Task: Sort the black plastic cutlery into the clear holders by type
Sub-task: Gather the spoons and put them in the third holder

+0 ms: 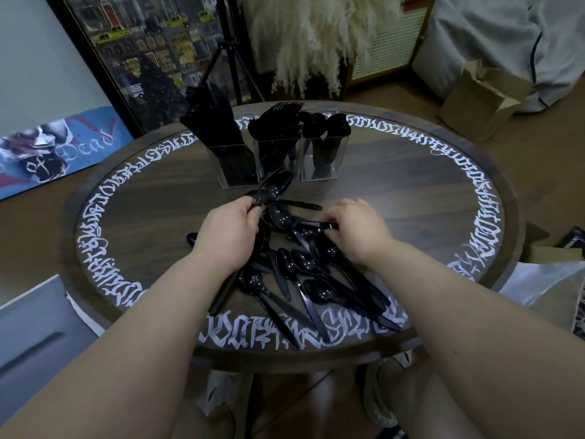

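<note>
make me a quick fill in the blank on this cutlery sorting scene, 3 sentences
1. The left hand grips a bunch of black ____.
2. The number of clear holders on the table is ____.
3. The middle holder contains ____, tines up.

Missing words: spoons; three; forks

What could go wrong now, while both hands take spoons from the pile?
1. The left hand grips several spoons close to the holders; one swing might tip a holder.
2. The pile reaches the table near edge; pulling a tangled spoon with the right hand may drag others off.
</note>
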`<state>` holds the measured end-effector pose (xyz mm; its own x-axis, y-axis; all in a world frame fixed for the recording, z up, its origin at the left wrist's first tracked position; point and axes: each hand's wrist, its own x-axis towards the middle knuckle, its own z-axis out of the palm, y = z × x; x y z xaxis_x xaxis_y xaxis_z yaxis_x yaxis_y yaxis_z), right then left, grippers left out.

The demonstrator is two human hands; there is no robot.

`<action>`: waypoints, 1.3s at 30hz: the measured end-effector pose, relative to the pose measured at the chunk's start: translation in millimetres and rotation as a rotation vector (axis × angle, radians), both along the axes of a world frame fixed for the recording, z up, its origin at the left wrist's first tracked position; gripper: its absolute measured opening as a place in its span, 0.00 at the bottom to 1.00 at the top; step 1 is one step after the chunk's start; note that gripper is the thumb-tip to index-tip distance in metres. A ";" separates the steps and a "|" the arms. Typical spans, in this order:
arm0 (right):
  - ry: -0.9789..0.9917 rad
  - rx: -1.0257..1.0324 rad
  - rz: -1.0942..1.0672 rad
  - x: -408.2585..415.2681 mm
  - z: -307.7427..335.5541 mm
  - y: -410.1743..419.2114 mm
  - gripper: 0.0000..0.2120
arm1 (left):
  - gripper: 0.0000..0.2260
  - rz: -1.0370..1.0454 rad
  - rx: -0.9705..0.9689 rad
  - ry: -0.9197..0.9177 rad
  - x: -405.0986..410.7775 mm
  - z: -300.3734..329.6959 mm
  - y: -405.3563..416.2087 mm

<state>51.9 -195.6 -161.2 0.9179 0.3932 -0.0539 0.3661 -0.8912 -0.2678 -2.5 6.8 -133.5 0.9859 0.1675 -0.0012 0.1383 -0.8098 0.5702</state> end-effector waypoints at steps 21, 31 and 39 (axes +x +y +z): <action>0.343 0.950 -0.255 -15.2 36.7 22.3 0.04 | 0.10 -0.013 -0.372 0.034 7.1 3.6 -25.7; 0.422 1.077 -0.263 -16.6 33.6 28.1 0.07 | 0.11 -0.091 -0.383 0.063 6.5 5.7 -34.9; 0.545 1.348 -0.396 -14.5 40.9 24.9 0.02 | 0.09 -0.045 -0.572 0.134 3.8 9.6 -36.2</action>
<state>37.3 -170.7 -120.3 0.9607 0.1637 -0.2241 -0.2438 0.1116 -0.9634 1.3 -29.4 -123.9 0.9771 0.0617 -0.2038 0.2117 -0.3850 0.8983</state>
